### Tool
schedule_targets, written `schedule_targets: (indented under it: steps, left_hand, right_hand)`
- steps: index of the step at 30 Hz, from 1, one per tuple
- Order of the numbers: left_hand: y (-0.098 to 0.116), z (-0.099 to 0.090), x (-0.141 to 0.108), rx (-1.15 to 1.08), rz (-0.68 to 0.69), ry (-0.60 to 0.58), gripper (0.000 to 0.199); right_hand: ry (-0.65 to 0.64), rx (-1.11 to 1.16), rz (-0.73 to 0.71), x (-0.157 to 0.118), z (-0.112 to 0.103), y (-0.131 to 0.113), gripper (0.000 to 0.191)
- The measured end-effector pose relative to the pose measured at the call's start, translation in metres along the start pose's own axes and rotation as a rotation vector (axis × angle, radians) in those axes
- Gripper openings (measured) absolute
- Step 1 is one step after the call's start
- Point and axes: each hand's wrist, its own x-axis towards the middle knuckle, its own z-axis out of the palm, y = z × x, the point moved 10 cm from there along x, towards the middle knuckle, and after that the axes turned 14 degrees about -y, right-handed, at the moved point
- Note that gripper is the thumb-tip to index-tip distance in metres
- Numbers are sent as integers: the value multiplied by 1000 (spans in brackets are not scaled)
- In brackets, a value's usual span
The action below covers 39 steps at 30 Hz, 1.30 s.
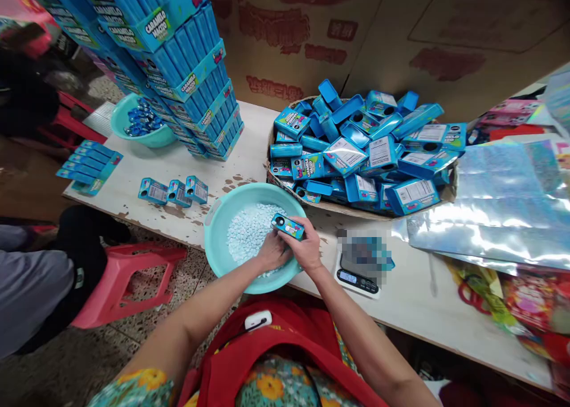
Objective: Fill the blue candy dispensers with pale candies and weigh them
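A turquoise bowl (214,234) at the table's front edge holds many small pale-blue candies (252,232). My right hand (307,243) is closed on a small blue box (288,226), tilted above the bowl's right side, with a round dark opening at its left end. Just below the box, my left hand (272,252) reaches down over the candies; its fingers are mostly hidden, so what they hold cannot be made out. A carton (369,210) heaped with blue boxes stands behind and to the right. The digital scale (356,279) lies right of my hands, its top blurred out.
Tall stacks of blue display boxes (196,80) rise at the back left, beside a bowl (155,138) of wrapped items. Several small boxes (179,193) stand left of the candies. Silvery sheets (499,211) and scissors (474,297) lie right. A red stool (111,282) and a seated person are left.
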Motion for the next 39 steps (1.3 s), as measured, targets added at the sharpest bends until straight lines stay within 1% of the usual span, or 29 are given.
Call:
schedule_targets:
  steps: [2,5,6,9,11,14,17,18,20,21,23,24,25,26,28,29,30,31,33,36,39]
  left_hand:
    - [1,13,-16,159,22,-152,35]
    - [-14,20,-50,336,2,-347,38]
    - [-21,19,-60,355,-20,-385,38]
    - [-43,18,-78,302,-128,-452,37]
    - [-56,15,-80,117,-224,-427,33]
    - [-72,6,-76,-197,-312,-292,21]
    - [-77,-10,-76,-327,-348,-180,16]
    - [-77,-18,-78,-423,-368,-136,16]
    - [-73,-34,-86,-772,-389,-4,15]
    - [-68,-43,-89,-992,-369,78,17]
    - [-52,-65,-89,-1378,-253,250,21]
    - [-44,-78,-87,-1486,-179,338,21]
    - [-39,-90,-85,-1549,-115,436,20]
    - [-36,-101,-84,-1579,-66,543,19]
    - [-36,-118,-85,-1560,-13,762,20]
    - [-37,-124,-85,-1526,-2,848,21]
    - [-37,-128,-86,-1486,3,910,23]
    - [-37,-130,-86,-1452,1,942,24]
    - [-38,-131,-84,-1420,-31,969,24]
    - [-41,-133,-84,-1420,-85,1013,22]
    - [-40,-135,-81,-1427,-100,1010,23]
  right_hand:
    - [25,-33,7,-2,4,13,32]
    - [43,-56,51,-3,4,17,33]
    - [43,-52,70,-1,4,15,33]
    - [14,-16,87,9,8,0,36]
    - [-28,8,77,19,16,-11,36]
    - [-74,36,93,31,25,-15,37]
    - [-87,41,126,34,25,-9,38]
    - [-101,36,128,32,26,-8,38]
    - [-145,21,124,26,28,-5,36]
    - [-165,11,122,21,30,-4,36]
    - [-202,-23,122,12,36,-2,35]
    - [-222,-45,123,8,41,-1,34]
    - [-246,-68,123,4,46,0,33]
    - [-273,-90,123,2,52,-1,33]
    - [-316,-123,128,-1,63,-3,33]
    - [-327,-142,125,-1,66,-6,33]
    - [-330,-164,117,0,68,-11,33]
    - [-330,-187,106,1,68,-15,34]
    - [-330,-217,90,5,67,-23,34]
    - [-325,-224,93,9,63,-28,33]
    - [-316,-221,84,9,59,-29,33]
